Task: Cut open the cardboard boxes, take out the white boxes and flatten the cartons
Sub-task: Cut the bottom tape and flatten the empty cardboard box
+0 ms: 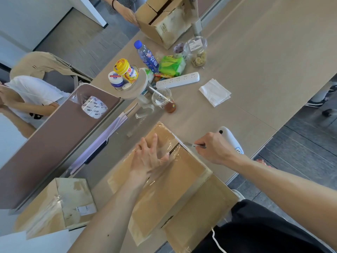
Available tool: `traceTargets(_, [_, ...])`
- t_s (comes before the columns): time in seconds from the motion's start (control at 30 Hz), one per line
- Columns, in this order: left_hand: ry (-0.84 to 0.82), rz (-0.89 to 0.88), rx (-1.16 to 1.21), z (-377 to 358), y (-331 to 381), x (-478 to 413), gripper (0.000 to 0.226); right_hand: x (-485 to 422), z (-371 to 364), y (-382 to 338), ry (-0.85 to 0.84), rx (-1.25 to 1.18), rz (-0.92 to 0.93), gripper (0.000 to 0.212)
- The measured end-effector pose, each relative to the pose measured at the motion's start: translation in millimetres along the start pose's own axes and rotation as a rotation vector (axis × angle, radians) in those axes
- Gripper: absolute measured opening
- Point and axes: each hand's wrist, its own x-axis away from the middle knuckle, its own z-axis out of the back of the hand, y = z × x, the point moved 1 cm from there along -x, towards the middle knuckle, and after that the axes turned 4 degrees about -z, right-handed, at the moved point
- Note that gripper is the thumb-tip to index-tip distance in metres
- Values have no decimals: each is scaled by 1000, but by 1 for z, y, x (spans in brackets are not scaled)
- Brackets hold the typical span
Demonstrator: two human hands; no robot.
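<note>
A large cardboard box [175,181], taped shut with clear tape, lies on the table right in front of me. My left hand [148,157] presses flat on its top with the fingers spread, beside the taped centre seam. My right hand [214,147] grips a small knife [191,144] whose blade touches the far end of the seam at the box's upper edge. A second taped cardboard box [60,203] stands at the lower left. No white boxes are in sight.
Another person's hand [129,15] holds an open carton [164,21] at the far end. Mid-table are bottles, jars, a power strip [177,80], a plastic cup [161,97], napkins [215,92] and a tape roll [94,106]. A desk divider [54,136] runs on the left.
</note>
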Motion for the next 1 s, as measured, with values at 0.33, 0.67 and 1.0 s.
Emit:
traceTargets(0.33, [-3, 2, 7, 1, 1, 2, 111, 1, -8, -4, 32, 7, -32, 39])
traceTargets(0.67, [28, 1, 23, -3, 1, 0, 111, -6, -22, -13, -46, 223, -78, 35])
traceTargets(1.0, [94, -6, 61, -12, -1, -4, 108, -7, -14, -17, -69, 328, -94, 20])
